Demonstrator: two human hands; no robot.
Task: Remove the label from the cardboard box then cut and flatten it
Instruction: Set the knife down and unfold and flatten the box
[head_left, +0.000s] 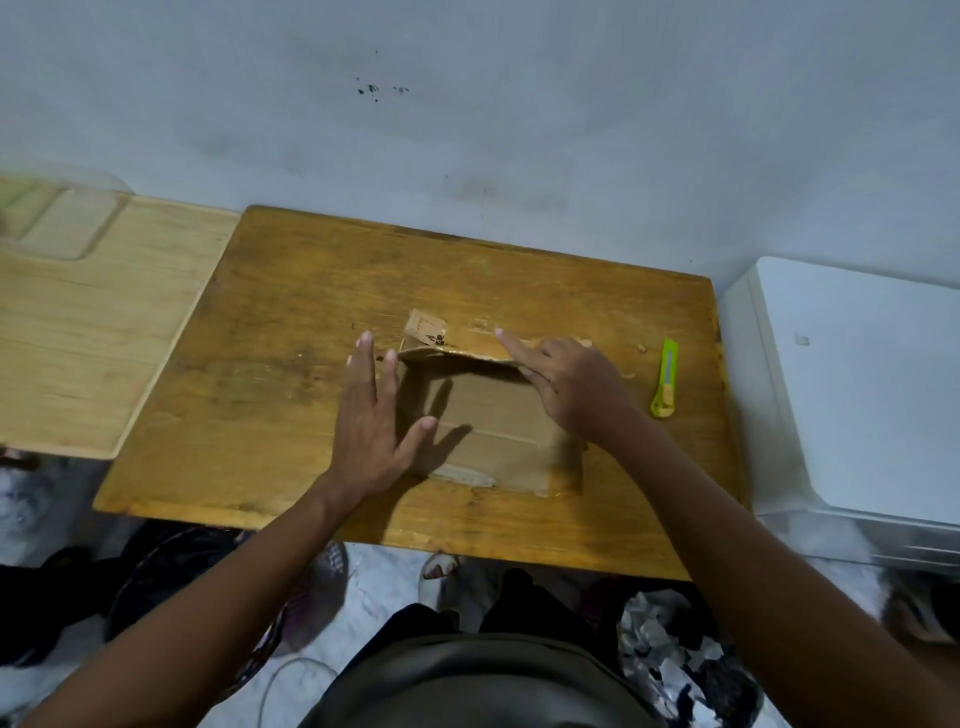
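A brown cardboard box (493, 426) lies on the wooden table (291, 322), its far flap raised a little. A small torn label piece (426, 326) sticks up at the box's far left corner. My left hand (371, 415) rests flat with spread fingers against the box's left side. Over the far right part of the box, my right hand (566, 384) has its index finger stretched along the raised flap edge. A green utility knife (666, 378) lies on the table to the right of the box, apart from both hands.
A lighter wooden board (88, 332) adjoins the table on the left. A white cabinet (852, 384) stands at the right. The wall runs close behind the table. Bags and clutter lie on the floor below the near edge.
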